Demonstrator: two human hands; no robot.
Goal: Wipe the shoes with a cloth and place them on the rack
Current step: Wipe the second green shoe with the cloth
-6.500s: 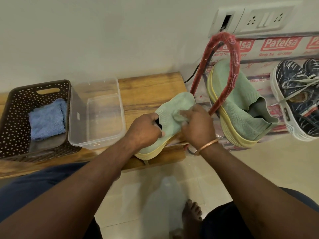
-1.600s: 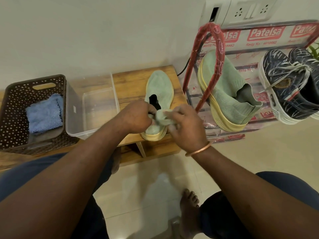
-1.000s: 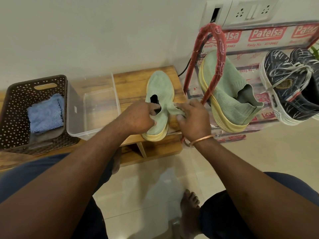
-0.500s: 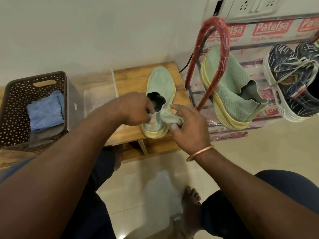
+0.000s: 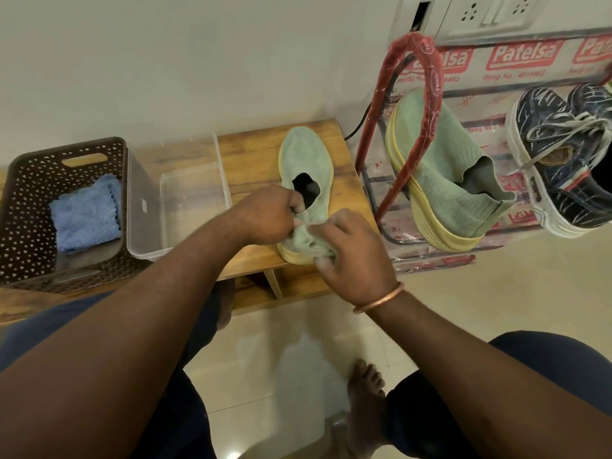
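Note:
A pale green knit shoe (image 5: 306,160) with a yellow sole lies toe-away on the wooden bench (image 5: 251,154). My left hand (image 5: 268,217) grips the rim of its opening on the left side. My right hand (image 5: 354,250) holds a crumpled green cloth (image 5: 306,241) against the heel. The matching green shoe (image 5: 443,180) rests tilted on the red-framed rack (image 5: 417,104), with a dark blue patterned sneaker (image 5: 563,164) to its right.
A clear plastic box (image 5: 185,193) stands on the bench left of the shoe. Beside it a brown perforated basket (image 5: 29,207) holds a blue cloth (image 5: 86,213). Wall sockets (image 5: 486,11) sit above the rack. My bare foot (image 5: 364,402) is on the tiled floor.
The shoe went from being held tipped up to lying flat on the bench. My right hand has slid the cloth from the shoe's side down to the heel.

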